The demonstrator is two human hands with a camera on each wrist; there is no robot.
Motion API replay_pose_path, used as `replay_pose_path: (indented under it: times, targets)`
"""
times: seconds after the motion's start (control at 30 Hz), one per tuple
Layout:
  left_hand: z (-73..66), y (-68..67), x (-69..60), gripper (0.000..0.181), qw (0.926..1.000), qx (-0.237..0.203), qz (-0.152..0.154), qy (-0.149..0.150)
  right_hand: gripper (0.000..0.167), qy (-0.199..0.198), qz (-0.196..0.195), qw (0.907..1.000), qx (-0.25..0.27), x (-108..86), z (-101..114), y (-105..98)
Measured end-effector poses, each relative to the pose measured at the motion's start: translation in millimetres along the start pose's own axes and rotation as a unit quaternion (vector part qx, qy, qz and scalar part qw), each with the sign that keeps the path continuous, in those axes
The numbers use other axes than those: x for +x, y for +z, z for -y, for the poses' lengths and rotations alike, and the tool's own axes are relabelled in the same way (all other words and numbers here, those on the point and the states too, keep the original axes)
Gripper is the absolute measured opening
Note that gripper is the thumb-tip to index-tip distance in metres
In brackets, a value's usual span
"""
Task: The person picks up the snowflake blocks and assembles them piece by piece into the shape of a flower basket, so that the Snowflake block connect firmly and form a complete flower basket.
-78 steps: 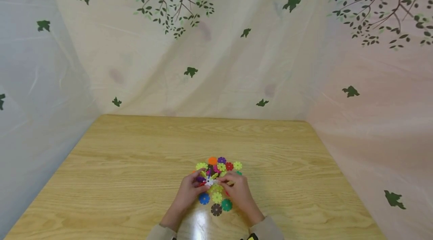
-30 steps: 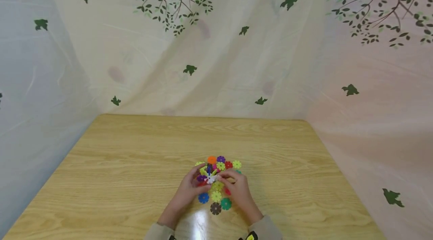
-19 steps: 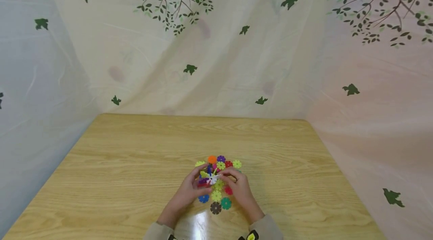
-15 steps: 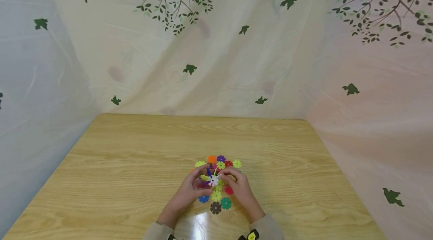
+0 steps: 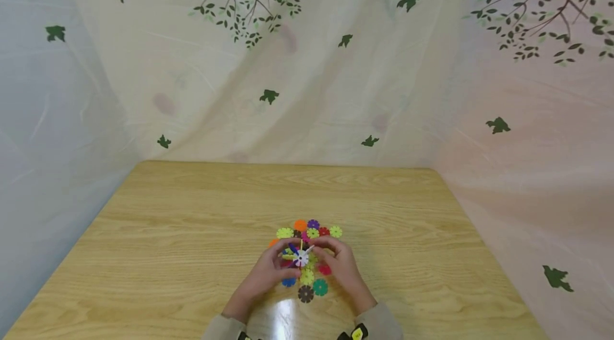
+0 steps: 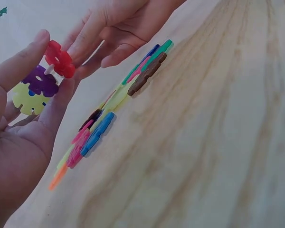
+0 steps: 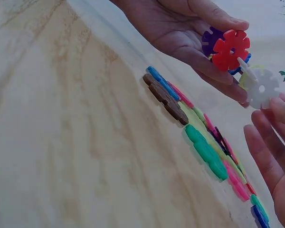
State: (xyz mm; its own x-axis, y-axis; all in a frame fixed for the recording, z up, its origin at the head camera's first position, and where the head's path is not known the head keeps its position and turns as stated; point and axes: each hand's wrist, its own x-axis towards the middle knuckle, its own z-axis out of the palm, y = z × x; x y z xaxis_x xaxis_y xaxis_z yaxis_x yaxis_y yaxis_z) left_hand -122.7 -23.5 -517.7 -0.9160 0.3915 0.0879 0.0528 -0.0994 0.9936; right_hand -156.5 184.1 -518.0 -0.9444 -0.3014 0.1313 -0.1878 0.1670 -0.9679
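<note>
A cluster of interlocking snowflake discs is between my hands, a white disc (image 5: 300, 258) at its middle. My left hand (image 5: 266, 269) grips the cluster from the left, thumb on the near side and fingers beyond. A purple disc (image 6: 41, 81), a red disc (image 6: 60, 59) and a yellow disc (image 6: 28, 99) stick out of it. My right hand (image 5: 339, 261) pinches the edge of an outer white disc (image 7: 267, 80) on the cluster's right side, thumb and fingertips at its rim. The right wrist view shows the red disc face-on; the left fingers partly hide the purple one.
Loose discs lie under and around the hands, among them a brown disc (image 5: 302, 298), a green disc (image 5: 320, 288), an orange disc (image 5: 300, 225) and several yellow ones. The wooden table (image 5: 192, 212) ends at a leaf-patterned cloth (image 5: 216, 116) behind and at both sides.
The cluster has turned anticlockwise between my hands, its blue disc swinging from the top to the upper left. Its white middle has shifted slightly right. Both hands stay nearly in place.
</note>
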Motion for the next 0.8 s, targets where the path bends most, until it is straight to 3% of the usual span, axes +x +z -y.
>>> replay_pose_path:
  times: [0.1, 0.23, 0.43, 0.63, 0.8]
  targets:
    - [0.5, 0.2, 1.0, 0.066, 0.9999, 0.002, -0.015, 0.003, 0.019, -0.003, -0.038, 0.9981, -0.049, 2.2, -0.4, -6.4]
    - [3.4, 0.5, 3.2, 0.071, 0.9995, 0.005, -0.028, 0.016, 0.014, -0.008, -0.077, 0.9869, -0.141, 5.5, -3.9, -24.3]
    - [6.9, 0.1, 2.4, 0.074, 0.9990, 0.016, -0.037, 0.020, 0.018, 0.011, -0.075, 0.9733, -0.217, 5.5, -12.7, -43.7]
    - [7.5, 0.1, 0.9, 0.073, 0.9989, 0.017, -0.043, 0.009, 0.026, 0.041, -0.063, 0.9572, -0.280, 6.9, -15.9, -44.2]
    - [6.3, 0.6, 0.6, 0.072, 0.9989, 0.024, -0.039, 0.011, 0.018, 0.048, -0.056, 0.9431, -0.324, 6.4, -15.9, -42.5]
